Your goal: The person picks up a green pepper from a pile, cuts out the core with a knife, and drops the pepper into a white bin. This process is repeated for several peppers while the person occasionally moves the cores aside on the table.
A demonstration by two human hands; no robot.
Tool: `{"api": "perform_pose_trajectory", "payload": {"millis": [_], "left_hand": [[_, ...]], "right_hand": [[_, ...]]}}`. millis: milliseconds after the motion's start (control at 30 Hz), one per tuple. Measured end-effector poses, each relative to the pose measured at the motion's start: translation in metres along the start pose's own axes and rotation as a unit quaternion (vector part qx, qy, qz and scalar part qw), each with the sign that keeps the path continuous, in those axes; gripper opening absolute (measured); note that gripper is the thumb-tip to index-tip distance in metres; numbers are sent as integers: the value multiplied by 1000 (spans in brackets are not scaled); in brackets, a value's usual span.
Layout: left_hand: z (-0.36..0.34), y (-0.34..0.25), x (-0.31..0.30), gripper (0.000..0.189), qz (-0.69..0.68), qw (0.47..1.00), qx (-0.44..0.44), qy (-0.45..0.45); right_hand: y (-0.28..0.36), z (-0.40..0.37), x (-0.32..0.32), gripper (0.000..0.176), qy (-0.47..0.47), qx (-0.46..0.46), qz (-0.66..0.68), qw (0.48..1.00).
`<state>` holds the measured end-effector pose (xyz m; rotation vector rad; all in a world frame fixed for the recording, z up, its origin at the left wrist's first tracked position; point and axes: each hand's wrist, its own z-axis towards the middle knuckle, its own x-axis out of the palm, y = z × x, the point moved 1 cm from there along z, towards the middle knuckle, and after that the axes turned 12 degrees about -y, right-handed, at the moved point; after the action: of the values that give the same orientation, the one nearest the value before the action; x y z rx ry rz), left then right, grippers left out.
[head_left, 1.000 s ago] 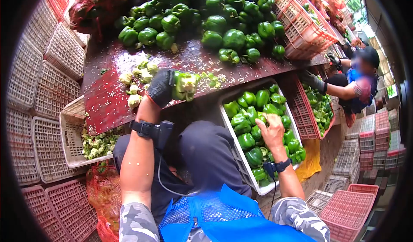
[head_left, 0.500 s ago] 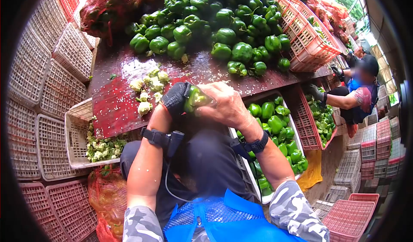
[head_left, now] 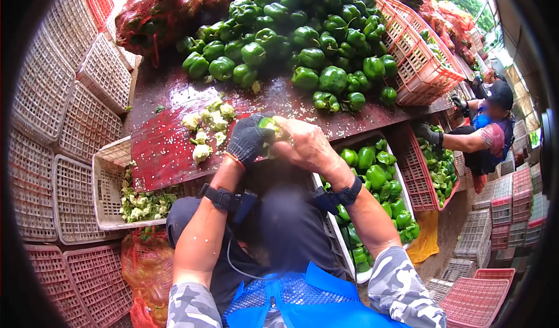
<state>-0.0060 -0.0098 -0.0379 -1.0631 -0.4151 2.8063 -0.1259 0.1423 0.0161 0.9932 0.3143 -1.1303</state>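
My left hand, in a dark glove, has its fingers closed around a green pepper above the table's front edge. My right hand is bare and presses its curled fingers against the same pepper from the right. Most of the pepper is hidden between the hands. Pale cut pepper cores lie on the red table to the left. Behind the hands is a large pile of whole green peppers. A white crate of peppers stands below my right forearm.
A crate of core scraps stands at the left below the table, beside stacked crates. An orange crate sits on the table at the right. A co-worker is at the far right. Net bags lie behind.
My left hand has turned and moved slightly right, covering more of the pepper. The whole view has shifted a little, with the pile and crates lower in it.
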Motion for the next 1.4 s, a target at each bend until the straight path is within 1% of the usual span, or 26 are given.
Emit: {"api": "perform_pose_trajectory", "payload": {"millis": [33, 67, 133, 200, 267, 333, 367, 400, 467, 533, 600, 667, 700, 733, 767, 833, 933, 1000, 1100, 1167, 1200, 1267, 1300, 1333, 1400], "left_hand": [[4, -4, -5, 11, -24, 1000, -10, -14], [4, -4, -4, 11, -22, 1000, -9, -14], [5, -3, -3, 8, 13, 999, -26, -22], [6, -2, -2, 7, 7, 999, -33, -22], [7, -1, 0, 7, 1, 999, -39, -22], [6, -2, 6, 10, -36, 992, -98, -76], [6, 0, 6, 12, -25, 993, -77, -82], [7, -1, 6, 12, -24, 993, -76, -82], [7, -5, 7, 13, -46, 986, -125, -103], [8, -7, 9, 13, -34, 984, -133, -117], [9, -8, 7, 14, -22, 981, -141, -129], [12, -6, 1, 13, 3, 988, -144, -55], [11, -4, -2, 13, 3, 988, -144, -54], [10, -2, -4, 13, 27, 992, -124, -2], [9, -1, -5, 14, 51, 992, -104, 49], [7, 0, -5, 14, 49, 993, -92, 49], [4, 3, -1, 16, 39, 996, -64, 39], [2, 6, 1, 17, 35, 998, -52, 30], [2, 6, 3, 17, 70, 996, -38, 37], [4, 4, 1, 17, 25, 997, -68, -16], [5, 4, 2, 17, 27, 997, -67, -16], [8, 3, 5, 16, 4, 991, -120, -66], [11, 0, 4, 17, 7, 989, -112, -95], [13, -2, 3, 17, 7, 989, -112, -96], [14, -7, 2, 19, 41, 985, -146, -79]], "right_hand": [[-1, 1, 1, 49, -1, -1, 0, 1000], [-1, 1, 2, 49, -3, 10, 2, 1000], [-3, 1, 5, 49, -6, 21, 4, 1000], [-6, 1, 8, 47, -44, -12, 4, 999], [-6, 2, 9, 46, -48, -10, 6, 999], [-5, 3, 10, 45, -52, -7, 9, 999], [-3, 4, 10, 44, -64, -3, 14, 998], [-3, 6, 10, 43, -77, -1, 19, 997], [-1, 6, 9, 43, -75, 14, 20, 997], [-2, 7, 10, 43, -72, 27, 22, 997], [-5, 8, 10, 43, -45, 46, 33, 997], [-4, 12, 6, 44, -33, 42, 58, 997], [-2, 13, 4, 45, -18, 42, 82, 996], [-2, 16, 0, 45, -18, 42, 83, 996], [-2, 20, -4, 46, 19, 40, 70, 997], [-2, 27, -9, 47, 89, 45, 68, 993], [-6, 27, -5, 44, 99, 28, 99, 990], [-6, 26, -3, 41, 106, 38, 103, 988], [-11, 20, 8, 39, 82, 40, 86, 992], [-15, 16, 18, 38, -1, 24, 54, 998], [-14, 16, 20, 38, -2, 22, 55, 998], [-13, 18, 22, 36, -24, 33, 70, 997], [-11, 19, 23, 36, -25, 31, 70, 997], [-10, 19, 22, 35, -40, 33, 63, 997], [-6, 18, 21, 34, -54, 32, 55, 996]]}}
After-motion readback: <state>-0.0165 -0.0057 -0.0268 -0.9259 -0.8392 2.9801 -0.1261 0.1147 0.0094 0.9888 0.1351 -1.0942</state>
